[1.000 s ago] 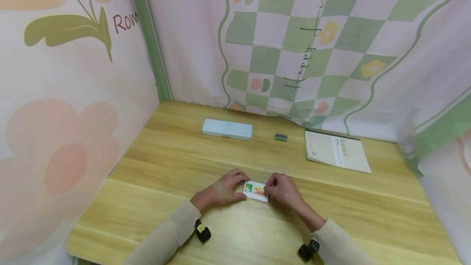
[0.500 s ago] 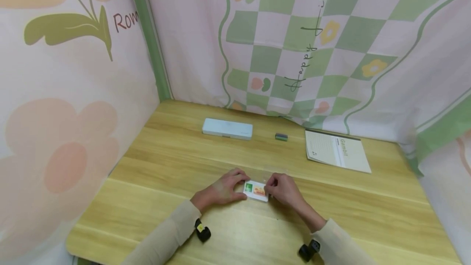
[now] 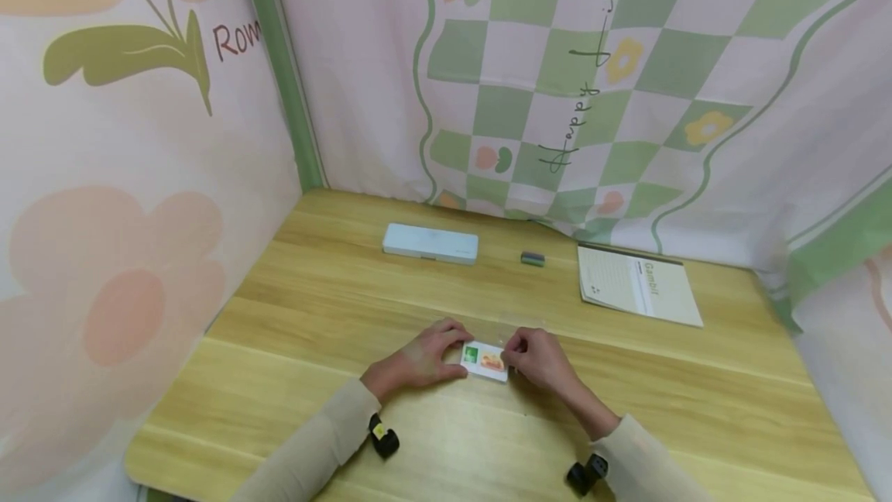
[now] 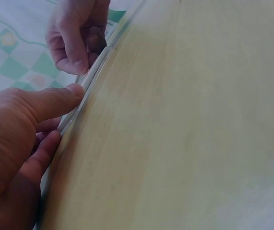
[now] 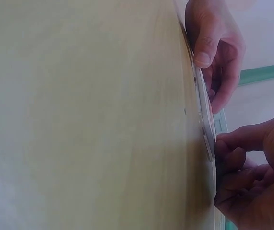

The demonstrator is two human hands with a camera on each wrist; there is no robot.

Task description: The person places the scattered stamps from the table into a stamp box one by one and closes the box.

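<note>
A flat, white, card-like slab [image 3: 476, 363] lies on the table, printed with a small green picture and a larger orange one. Its left end sits in the grip of my left hand [image 3: 423, 357], thumb on the near edge and fingers on the far edge. At the opposite end, my right hand [image 3: 538, 360] has its thumb and forefinger pinched together, right at the orange picture. I cannot tell whether a thin piece is between those fingertips. From the side, the slab [image 5: 205, 112] shows as a thin strip in the right wrist view.
A clear film [image 3: 519, 322] lies just behind the right hand. Along the back of the wooden table [image 3: 293, 424] are a pale blue pencil case [image 3: 430, 244], a small dark and green block [image 3: 533, 259], and a notebook [image 3: 637, 285]. Printed curtains [image 3: 516, 60] enclose the table.
Both hands and the slab stay almost in place. The right fingertips have shifted very slightly, and a little more of the orange picture shows.
</note>
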